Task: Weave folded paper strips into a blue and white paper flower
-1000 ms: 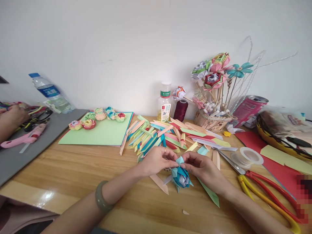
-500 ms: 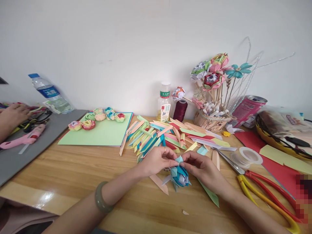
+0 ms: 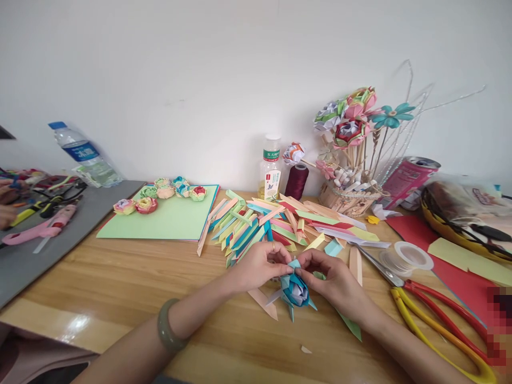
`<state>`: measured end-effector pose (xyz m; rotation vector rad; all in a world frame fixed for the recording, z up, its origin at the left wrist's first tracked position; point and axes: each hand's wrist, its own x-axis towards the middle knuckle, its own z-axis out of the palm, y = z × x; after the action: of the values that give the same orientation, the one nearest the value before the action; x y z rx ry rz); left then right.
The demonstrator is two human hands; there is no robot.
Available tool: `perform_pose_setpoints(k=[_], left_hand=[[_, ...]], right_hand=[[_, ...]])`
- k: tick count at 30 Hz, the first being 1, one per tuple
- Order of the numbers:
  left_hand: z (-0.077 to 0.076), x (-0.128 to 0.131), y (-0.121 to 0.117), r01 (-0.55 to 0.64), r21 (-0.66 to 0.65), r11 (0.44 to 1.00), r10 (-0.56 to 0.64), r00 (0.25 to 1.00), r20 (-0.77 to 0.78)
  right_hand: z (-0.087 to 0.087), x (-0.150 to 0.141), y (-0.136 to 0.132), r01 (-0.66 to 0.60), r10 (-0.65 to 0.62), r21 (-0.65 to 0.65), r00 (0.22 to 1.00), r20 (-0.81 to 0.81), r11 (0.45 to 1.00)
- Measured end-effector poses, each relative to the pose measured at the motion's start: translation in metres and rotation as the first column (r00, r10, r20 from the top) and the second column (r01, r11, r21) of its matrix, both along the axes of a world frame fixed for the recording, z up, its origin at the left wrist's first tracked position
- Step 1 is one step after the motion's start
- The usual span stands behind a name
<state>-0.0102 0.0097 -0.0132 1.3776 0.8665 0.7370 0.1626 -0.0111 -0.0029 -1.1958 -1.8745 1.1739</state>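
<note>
Tabletop (image 3: 168,277), glossy brown wood, agst plain white wall (image 3: 200,80); multicol. folded-paper strips (image 3: 240,230) behind cupped blue-&-white paper flower (image 3: 297,293), finger-pinched by L hand (image 3: 262,268) & R hand (image 3: 333,271).

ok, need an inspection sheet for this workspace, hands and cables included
Surface: glossy brown wooden table, pale paper scrap on it.
Job's things: blue paper flower with pale centre, pointed tips outward.
Clutter: pile of folded multicoloured paper strips behind the flower; metal scissors with red and yellow handles at right.
Hands: left hand and right hand both pinch the flower's far side.
Cables: nothing seen for certain.
Surroundings: white wall behind; a co-worker's hand at left edge.
</note>
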Motion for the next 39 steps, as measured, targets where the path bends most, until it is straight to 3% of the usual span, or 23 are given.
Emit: perform_pose_setpoints(k=[8, 15, 19, 28, 35, 39], left_hand=[[0.009, 0.003, -0.006, -0.032, 0.201, 0.979, 0.059, 0.990, -0.130], [0.011, 0.006, -0.011, -0.104, 0.359, 0.927, 0.190, 0.959, -0.212], [0.010, 0.005, -0.010, -0.102, 0.384, 0.918, 0.181, 0.968, -0.175], [0.004, 0.005, -0.008, -0.122, 0.278, 0.953, 0.168, 0.975, -0.147], [0.011, 0.006, -0.013, -0.119, 0.327, 0.938, 0.192, 0.960, -0.203], [0.014, 0.006, -0.011, -0.162, 0.156, 0.974, 0.177, 0.981, -0.084]], right_hand=[[0.002, 0.000, -0.003, -0.009, -0.016, 0.186, 0.991, 0.132, 0.983], [-0.001, 0.002, -0.003, -0.059, -0.045, 0.390, 0.967, 0.251, 0.919], [-0.002, 0.003, -0.003, -0.112, 0.003, 0.453, 0.972, 0.235, 0.885], [-0.007, 0.006, -0.003, -0.100, -0.066, 0.525, 0.955, 0.289, 0.845], [-0.009, 0.008, -0.002, -0.201, -0.036, 0.528, 0.914, 0.404, 0.825], [-0.004, 0.010, -0.003, -0.119, -0.114, 0.573, 0.928, 0.354, 0.811]])
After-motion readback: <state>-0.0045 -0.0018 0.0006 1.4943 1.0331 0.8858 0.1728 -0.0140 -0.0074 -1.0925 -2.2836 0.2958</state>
